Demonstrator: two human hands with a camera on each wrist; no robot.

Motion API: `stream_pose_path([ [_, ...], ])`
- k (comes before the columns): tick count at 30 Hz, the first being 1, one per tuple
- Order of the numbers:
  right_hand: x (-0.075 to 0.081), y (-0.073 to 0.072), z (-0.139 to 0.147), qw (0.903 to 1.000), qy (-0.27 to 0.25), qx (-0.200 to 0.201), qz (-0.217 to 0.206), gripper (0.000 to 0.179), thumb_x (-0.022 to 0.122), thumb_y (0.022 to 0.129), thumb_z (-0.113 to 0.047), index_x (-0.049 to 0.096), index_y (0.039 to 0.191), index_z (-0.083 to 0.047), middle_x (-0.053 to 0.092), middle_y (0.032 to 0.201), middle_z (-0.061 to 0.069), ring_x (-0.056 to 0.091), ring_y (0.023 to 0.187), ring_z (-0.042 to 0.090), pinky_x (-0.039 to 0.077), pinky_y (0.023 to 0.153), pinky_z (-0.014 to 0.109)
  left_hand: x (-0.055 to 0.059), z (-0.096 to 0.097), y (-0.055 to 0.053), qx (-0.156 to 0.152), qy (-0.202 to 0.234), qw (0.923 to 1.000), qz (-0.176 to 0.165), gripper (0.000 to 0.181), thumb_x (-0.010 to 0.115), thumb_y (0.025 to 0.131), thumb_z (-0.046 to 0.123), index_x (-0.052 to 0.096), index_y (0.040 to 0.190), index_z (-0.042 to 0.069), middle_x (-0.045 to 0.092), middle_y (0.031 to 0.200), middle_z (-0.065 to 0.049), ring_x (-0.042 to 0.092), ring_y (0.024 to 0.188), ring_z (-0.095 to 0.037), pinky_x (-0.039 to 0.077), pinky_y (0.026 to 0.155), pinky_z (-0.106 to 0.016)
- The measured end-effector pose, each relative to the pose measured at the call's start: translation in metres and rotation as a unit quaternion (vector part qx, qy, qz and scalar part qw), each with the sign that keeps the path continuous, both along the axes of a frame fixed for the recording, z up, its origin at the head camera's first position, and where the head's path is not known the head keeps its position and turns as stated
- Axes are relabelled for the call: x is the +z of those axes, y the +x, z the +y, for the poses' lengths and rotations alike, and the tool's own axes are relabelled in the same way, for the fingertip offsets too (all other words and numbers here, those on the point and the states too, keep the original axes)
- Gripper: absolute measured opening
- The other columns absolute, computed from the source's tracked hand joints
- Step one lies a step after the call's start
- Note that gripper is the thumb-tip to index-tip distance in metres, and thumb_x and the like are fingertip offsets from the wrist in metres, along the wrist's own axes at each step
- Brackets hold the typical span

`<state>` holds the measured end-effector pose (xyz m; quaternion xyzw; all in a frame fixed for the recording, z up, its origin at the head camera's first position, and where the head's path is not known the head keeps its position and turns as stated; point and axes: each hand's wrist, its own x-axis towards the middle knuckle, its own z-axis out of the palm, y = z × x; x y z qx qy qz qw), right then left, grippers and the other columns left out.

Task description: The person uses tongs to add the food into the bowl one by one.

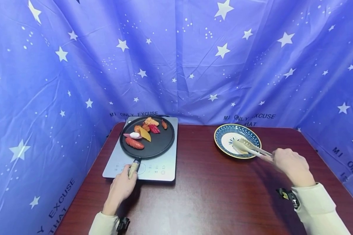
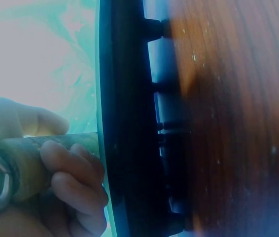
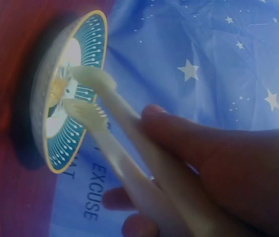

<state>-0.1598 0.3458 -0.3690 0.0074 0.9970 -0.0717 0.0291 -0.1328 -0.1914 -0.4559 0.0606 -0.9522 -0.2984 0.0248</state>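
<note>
My left hand grips the tan handle of a black flat frying pan. Several food-like pieces lie in the pan: a scored red sausage, a yellow slice, a red leaf-shaped piece and a crumbly golden piece among them. At the right, my right hand holds pale tongs, their scalloped tips apart over a blue-patterned plate. Beyond the tips, a yellow-orange piece shows in the plate, partly hidden.
Under the pan is a silver induction cooker with touch controls, on a dark red wooden table. Blue star-printed cloth hangs behind and along both sides of the table.
</note>
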Motion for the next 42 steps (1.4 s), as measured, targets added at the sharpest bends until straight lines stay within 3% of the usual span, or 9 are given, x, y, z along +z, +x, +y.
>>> stream_pose_path([
  [3,0.006,0.003,0.001,0.9998,0.005,-0.012,-0.012,0.051,0.053,0.089,-0.052,0.059,0.066,-0.008,0.058,0.074,0.03,0.057,0.065,0.05,0.04,0.048,0.055,0.001,0.0,0.0,0.002,-0.002,1.0,0.001,0.039,0.049,0.091,0.029,0.051,0.126,0.013,0.054,0.071,-0.009,0.051,0.059,-0.026,0.038,0.051,-0.04],
  [5,0.01,0.005,0.001,0.9994,0.006,-0.021,-0.026,0.04,0.052,0.092,-0.035,0.059,0.068,-0.004,0.058,0.074,0.03,0.057,0.065,0.05,0.04,0.048,0.055,0.001,-0.001,-0.001,0.002,-0.003,1.0,0.001,0.038,0.049,0.091,0.029,0.051,0.126,0.013,0.054,0.071,-0.009,0.051,0.059,-0.026,0.038,0.051,-0.04],
  [7,0.012,0.006,0.0,0.9989,0.007,-0.027,-0.037,0.039,0.053,0.091,-0.033,0.061,0.072,0.0,0.058,0.075,0.031,0.057,0.066,0.05,0.04,0.048,0.055,0.002,-0.001,0.0,0.003,-0.004,1.0,-0.001,0.038,0.049,0.092,0.029,0.051,0.126,0.013,0.053,0.07,-0.009,0.05,0.059,-0.026,0.038,0.05,-0.04],
  [10,0.014,0.007,0.0,0.9985,0.01,-0.028,-0.046,0.051,0.055,0.089,-0.046,0.061,0.073,0.002,0.058,0.078,0.032,0.057,0.067,0.051,0.04,0.049,0.055,0.003,-0.001,0.0,0.003,-0.003,1.0,-0.002,0.039,0.049,0.092,0.029,0.051,0.127,0.013,0.053,0.07,-0.009,0.05,0.059,-0.026,0.038,0.051,-0.04],
  [12,0.014,0.006,0.0,0.9984,0.01,-0.027,-0.048,0.065,0.055,0.082,-0.063,0.061,0.072,0.001,0.058,0.079,0.033,0.057,0.068,0.051,0.04,0.049,0.055,0.003,-0.001,0.0,0.003,-0.003,1.0,-0.002,0.04,0.05,0.092,0.029,0.05,0.128,0.013,0.053,0.071,-0.01,0.05,0.059,-0.026,0.038,0.051,-0.04],
  [21,0.015,0.003,0.004,0.9987,0.007,-0.015,-0.049,0.065,0.061,0.077,-0.065,0.062,0.073,0.0,0.058,0.08,0.034,0.057,0.071,0.052,0.041,0.051,0.057,0.001,-0.002,0.0,0.005,-0.003,1.0,0.0,0.039,0.049,0.091,0.029,0.05,0.127,0.012,0.054,0.072,-0.01,0.051,0.06,-0.026,0.038,0.052,-0.041],
  [28,0.013,0.001,0.007,0.9985,0.027,0.02,-0.042,0.049,0.061,0.084,-0.052,0.058,0.067,-0.006,0.058,0.072,0.023,0.058,0.064,0.043,0.041,0.052,0.057,-0.001,-0.001,0.0,0.008,-0.002,1.0,0.002,0.039,0.049,0.091,0.03,0.051,0.126,0.013,0.053,0.071,-0.009,0.05,0.06,-0.026,0.038,0.052,-0.04],
  [36,0.007,0.003,0.013,0.9979,0.005,-0.005,-0.065,0.064,0.049,0.083,-0.068,0.056,0.067,-0.007,0.058,0.078,0.029,0.058,0.069,0.048,0.04,0.05,0.058,-0.002,-0.001,-0.001,0.006,0.0,1.0,0.0,0.04,0.048,0.091,0.031,0.05,0.127,0.014,0.053,0.071,-0.008,0.051,0.06,-0.026,0.038,0.052,-0.04],
  [42,0.007,0.001,0.015,0.9977,0.012,0.008,-0.067,0.061,0.055,0.081,-0.066,0.056,0.067,-0.007,0.058,0.071,0.02,0.058,0.064,0.041,0.04,0.05,0.055,-0.002,-0.001,-0.001,0.004,0.004,1.0,-0.001,0.041,0.048,0.091,0.03,0.05,0.127,0.013,0.054,0.07,-0.008,0.05,0.06,-0.025,0.038,0.051,-0.04],
])
